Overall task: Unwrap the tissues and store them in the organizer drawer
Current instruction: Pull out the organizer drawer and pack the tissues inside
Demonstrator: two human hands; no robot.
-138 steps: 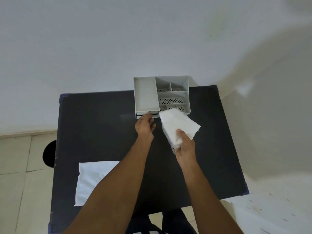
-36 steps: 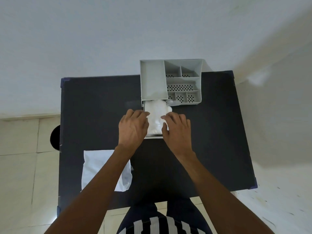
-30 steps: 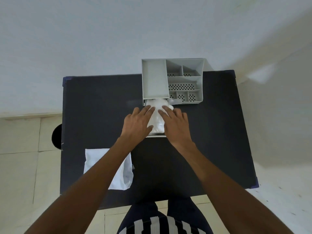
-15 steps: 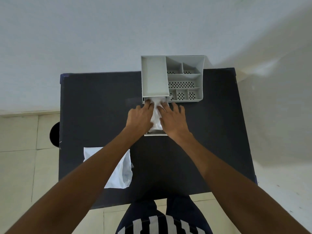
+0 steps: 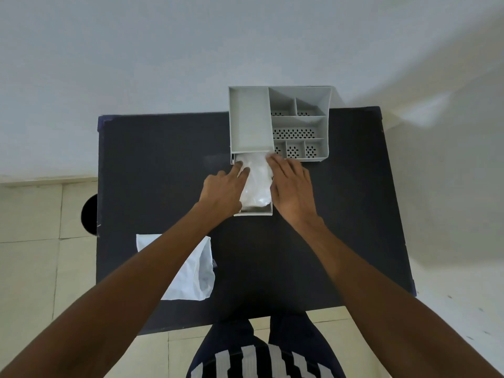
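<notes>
A grey organizer [image 5: 251, 118] with several compartments stands at the far edge of the black table [image 5: 163, 165]. Its drawer [image 5: 253, 213] is pulled out toward me. A stack of white tissues [image 5: 257, 181] lies inside the drawer. My left hand [image 5: 225, 190] rests on the tissues' left side with fingers spread flat. My right hand [image 5: 290, 186] presses on their right side, fingertips near the organizer's front. Neither hand grips anything.
An empty white plastic wrapper [image 5: 191, 271] lies on the near left of the table, partly under my left forearm. A white wall rises behind the organizer. Tiled floor shows to the left, with a dark round object [image 5: 90, 214] beside the table edge.
The drawer was pulled out and the tissues were laid in it. Over the last second both hands slid forward over the tissues, then spread slightly apart to their sides.
</notes>
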